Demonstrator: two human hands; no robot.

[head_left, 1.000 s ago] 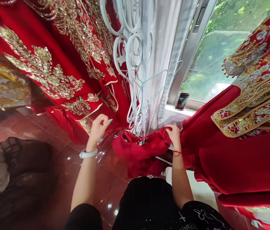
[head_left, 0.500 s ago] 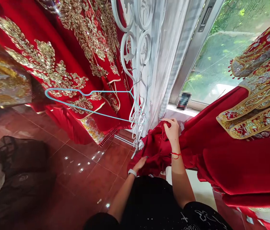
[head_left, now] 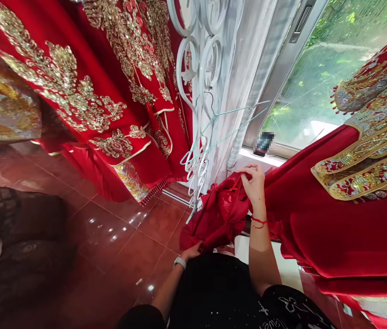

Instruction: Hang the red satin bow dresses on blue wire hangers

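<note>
A bunched red garment (head_left: 224,210), smooth and slightly shiny, hangs between my hands in front of my body. My right hand (head_left: 254,183), wearing a red string bracelet (head_left: 258,222), pinches its upper edge near the window sill. Lower down, my left hand (head_left: 193,251) has its fingers closed at the bottom left of the cloth, the fingertips partly hidden in the folds. A thin light-blue clothes hanger (head_left: 228,113) hangs bare from the white scrolled metal stand (head_left: 196,68), just beyond the garment.
Red gowns with gold sequin embroidery (head_left: 77,91) hang on the left. More red garments with beaded gold trim (head_left: 361,173) hang on the right. Behind the stand are a white curtain (head_left: 238,82) and a window (head_left: 317,82), with a blurred-out object (head_left: 264,143) on the sill. Dark clothing (head_left: 29,228) lies lower left.
The hanger has swung from pointing left to pointing right, toward the window. My left hand has moved down and left, my right slightly right, and the garment between them is spread wider.
</note>
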